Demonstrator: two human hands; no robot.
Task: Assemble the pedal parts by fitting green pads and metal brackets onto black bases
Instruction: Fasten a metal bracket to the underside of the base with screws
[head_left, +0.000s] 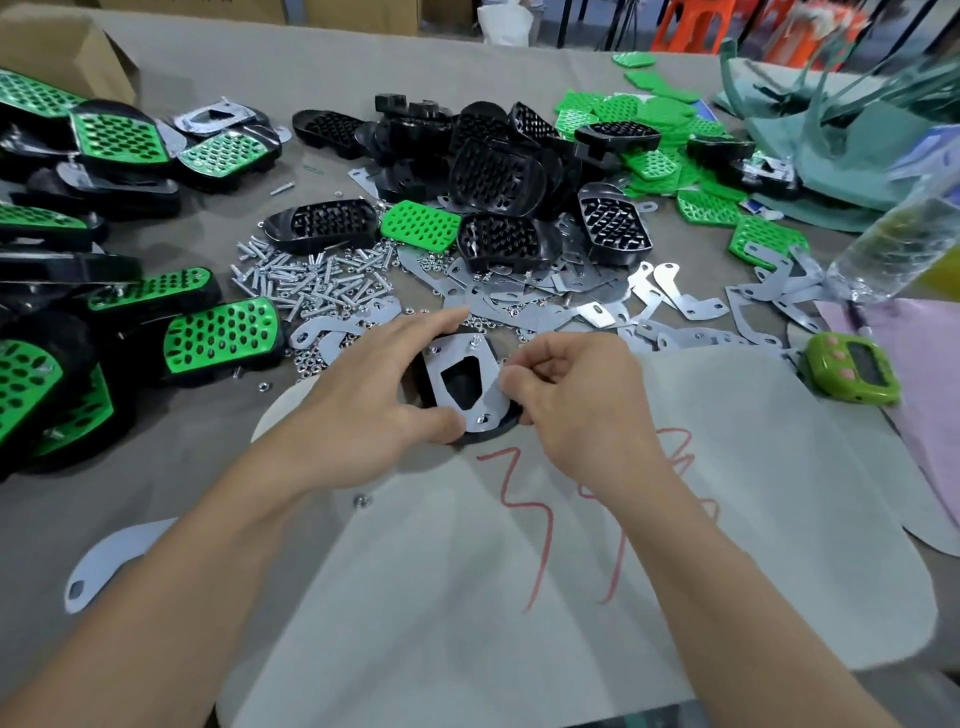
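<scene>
here the left hand (363, 410) grips the black base (491, 434) by its sides on the table (156, 493), metal bracket (493, 400) on top. the right hand (576, 410) pinches the bracket's right edge. the bracket looks thin, stiff and slippery, so gripping the rim seems safest.

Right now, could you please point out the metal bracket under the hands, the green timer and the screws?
metal bracket (493, 396): head view, right strip.
green timer (852, 372): head view, its face.
screws (306, 280): head view, heap's middle.
</scene>
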